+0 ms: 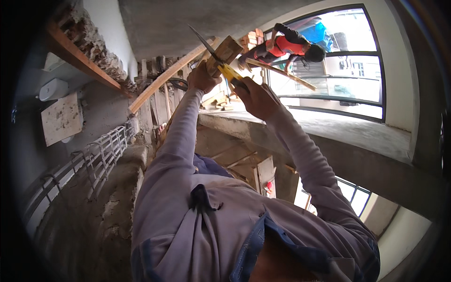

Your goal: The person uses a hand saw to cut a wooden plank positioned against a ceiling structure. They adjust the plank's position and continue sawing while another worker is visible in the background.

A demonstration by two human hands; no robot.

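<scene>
My right hand (257,97) is closed round the yellow-and-black handle of a handsaw (229,74). Its dark, narrowing blade points up and to the left, lying across a squared piece of timber (228,50); whether its teeth have bitten into the wood cannot be made out. My left hand (204,78) grips that timber just left of the saw handle, with the fingers partly hidden. Both arms are stretched far out in front of me, in long grey sleeves.
A long wooden beam (164,81) slants past on the left. Below it runs a steel rebar cage (105,150) by rough concrete. Beyond my right hand, a co-worker in a red-and-dark top (285,45) bends near a plank (286,75) by large windows. A concrete ledge (347,134) lies right.
</scene>
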